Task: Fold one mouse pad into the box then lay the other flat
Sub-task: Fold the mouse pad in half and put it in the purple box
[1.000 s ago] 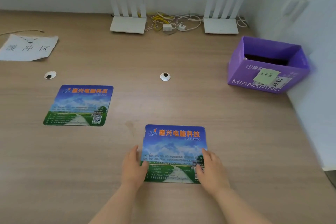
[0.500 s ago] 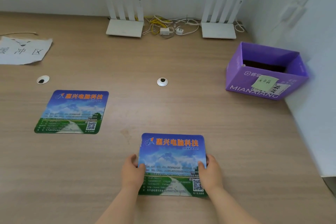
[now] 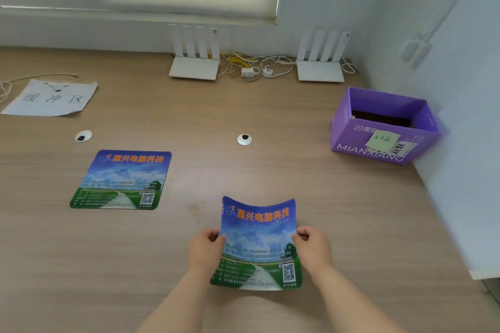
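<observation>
A blue-and-green printed mouse pad (image 3: 258,243) is lifted off the wooden table near the front, its middle sagging so it curves like a trough. My left hand (image 3: 204,250) pinches its left edge and my right hand (image 3: 313,249) pinches its right edge. A second, identical mouse pad (image 3: 121,180) lies flat on the table to the left, apart from both hands. An open purple cardboard box (image 3: 378,147) with a green sticky note stands at the right, beside the wall.
Two white routers (image 3: 194,67) (image 3: 320,71) with tangled cables stand along the back wall. A paper sheet with writing (image 3: 51,98) lies at back left. Two round cable grommets (image 3: 83,136) (image 3: 244,139) sit in the tabletop. A white partition (image 3: 465,170) borders the right side.
Both hands slid from the pad's near corners to its side edges, gripped it and raised it off the table, so it now bends. The other pad and the box have not moved.
</observation>
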The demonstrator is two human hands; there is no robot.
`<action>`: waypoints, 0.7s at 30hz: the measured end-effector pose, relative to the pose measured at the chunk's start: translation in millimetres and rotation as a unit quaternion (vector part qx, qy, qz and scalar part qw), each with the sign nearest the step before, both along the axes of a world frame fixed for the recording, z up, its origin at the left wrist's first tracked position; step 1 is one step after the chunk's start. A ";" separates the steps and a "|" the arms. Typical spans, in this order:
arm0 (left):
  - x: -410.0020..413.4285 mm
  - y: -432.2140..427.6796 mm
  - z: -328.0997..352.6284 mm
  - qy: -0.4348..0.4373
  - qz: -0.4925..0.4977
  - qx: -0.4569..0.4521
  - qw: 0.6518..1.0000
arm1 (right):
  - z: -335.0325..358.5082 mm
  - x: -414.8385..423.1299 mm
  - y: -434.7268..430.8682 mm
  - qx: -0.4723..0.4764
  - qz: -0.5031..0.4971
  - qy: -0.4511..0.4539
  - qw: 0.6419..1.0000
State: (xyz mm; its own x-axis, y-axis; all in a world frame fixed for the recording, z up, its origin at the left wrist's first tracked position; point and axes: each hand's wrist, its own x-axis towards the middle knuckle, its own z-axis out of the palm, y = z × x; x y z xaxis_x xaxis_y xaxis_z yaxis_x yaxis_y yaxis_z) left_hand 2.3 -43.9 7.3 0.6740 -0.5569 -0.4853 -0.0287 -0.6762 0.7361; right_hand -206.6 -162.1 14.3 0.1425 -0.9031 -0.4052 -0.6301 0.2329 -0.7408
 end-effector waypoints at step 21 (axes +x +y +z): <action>-37.8 -27.6 78.1 -0.052 -0.107 -0.126 0.985 | 73.6 83.0 20.5 -0.008 0.045 -0.065 0.997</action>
State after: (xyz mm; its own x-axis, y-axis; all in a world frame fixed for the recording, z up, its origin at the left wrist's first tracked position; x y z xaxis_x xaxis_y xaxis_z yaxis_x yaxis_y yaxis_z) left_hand -35.5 -71.5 85.4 0.5667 -0.7858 -0.2478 -0.2354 -0.4426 0.8652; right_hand -123.5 -141.6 87.9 0.2740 -0.8902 -0.3640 -0.5472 0.1669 -0.8202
